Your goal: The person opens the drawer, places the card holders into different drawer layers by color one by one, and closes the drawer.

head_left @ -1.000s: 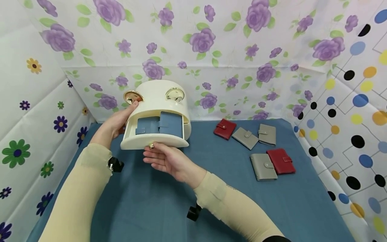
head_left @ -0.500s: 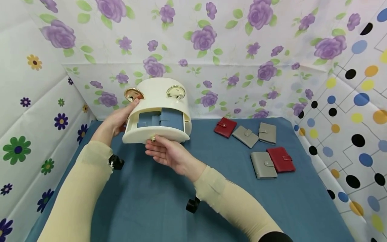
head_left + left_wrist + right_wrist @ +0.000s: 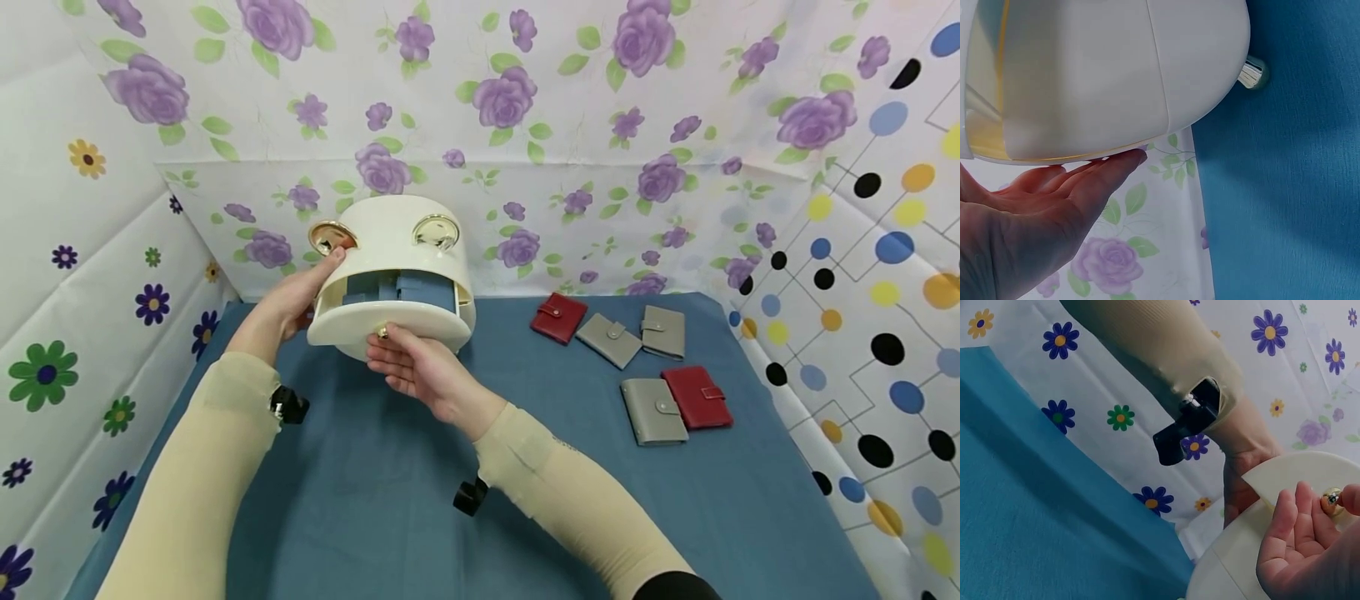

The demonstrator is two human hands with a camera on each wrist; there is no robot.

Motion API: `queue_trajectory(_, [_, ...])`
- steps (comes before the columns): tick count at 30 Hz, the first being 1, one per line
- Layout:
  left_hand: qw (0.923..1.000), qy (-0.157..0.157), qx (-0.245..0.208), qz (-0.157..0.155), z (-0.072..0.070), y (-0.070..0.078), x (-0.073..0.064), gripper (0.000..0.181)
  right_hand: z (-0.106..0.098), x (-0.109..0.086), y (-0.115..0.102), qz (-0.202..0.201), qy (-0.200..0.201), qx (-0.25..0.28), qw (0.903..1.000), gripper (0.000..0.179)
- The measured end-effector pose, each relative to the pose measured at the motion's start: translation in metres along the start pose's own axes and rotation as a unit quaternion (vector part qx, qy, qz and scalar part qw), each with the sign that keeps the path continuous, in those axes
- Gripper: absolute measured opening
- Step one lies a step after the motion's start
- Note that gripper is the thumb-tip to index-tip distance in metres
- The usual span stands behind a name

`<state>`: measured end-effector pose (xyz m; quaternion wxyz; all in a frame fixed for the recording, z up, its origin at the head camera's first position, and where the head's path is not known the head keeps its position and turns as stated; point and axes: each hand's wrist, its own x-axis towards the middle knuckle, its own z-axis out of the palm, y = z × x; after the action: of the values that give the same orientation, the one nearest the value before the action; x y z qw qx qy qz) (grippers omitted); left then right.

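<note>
A glossy cream storage box (image 3: pixel 397 223) with two round gold-rimmed ornaments stands at the back left in the head view. Its front drawer (image 3: pixel 348 323) is partly pulled out, and blue snap-tab wallets (image 3: pixel 429 287) show inside. My right hand (image 3: pixel 431 372) pinches the small gold knob (image 3: pixel 383 332) on the drawer front between thumb and index finger, its other fingers loosely extended. Against the box's left side rests my left hand (image 3: pixel 283 302). The left wrist view shows the fingers (image 3: pixel 1100 181) lying straight along the box wall.
On the blue tablecloth (image 3: pixel 525 500) to the right lie two red wallets (image 3: pixel 558 317) and several grey ones (image 3: pixel 654 411). Floral cloth (image 3: pixel 570 125) hangs close behind the box, with patterned cloth walls at both sides.
The drawer has slid inward, so less of the blue wallets shows. My right hand has moved forward with the knob. The left hand has stayed at the box's side.
</note>
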<state>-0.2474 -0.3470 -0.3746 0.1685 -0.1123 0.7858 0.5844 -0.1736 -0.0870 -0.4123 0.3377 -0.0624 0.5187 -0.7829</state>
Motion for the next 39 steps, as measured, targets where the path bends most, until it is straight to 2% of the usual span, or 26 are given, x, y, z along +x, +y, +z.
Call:
queue_trajectory(12, [1.0,0.008,-0.003,-0.005,0.005,-0.004,0.001,0.106,-0.008,0.015,-0.005,-0.012,0.04,-0.008,0.9991,0.049])
queue_trajectory(17, [0.9999,0.006,-0.006,-0.006,0.007,-0.005,0.002,0.107,-0.011,0.017,-0.009,-0.01,0.036,-0.007,0.9993,0.05])
queue_trajectory(23, [0.9999,-0.005,0.011,-0.006,0.007,-0.002,0.0,0.111,-0.014,0.023,-0.015,-0.007,0.032,0.0,0.9995,0.047])
queue_trajectory(29, [0.9998,0.005,0.018,0.002,0.006,0.002,0.001,0.113,-0.014,0.03,-0.02,-0.014,0.035,0.003,0.9993,0.046])
queue_trajectory(39, [1.0,-0.002,-0.007,0.002,0.003,-0.003,0.001,0.109,-0.012,0.036,-0.023,-0.01,0.041,0.005,0.9991,0.042])
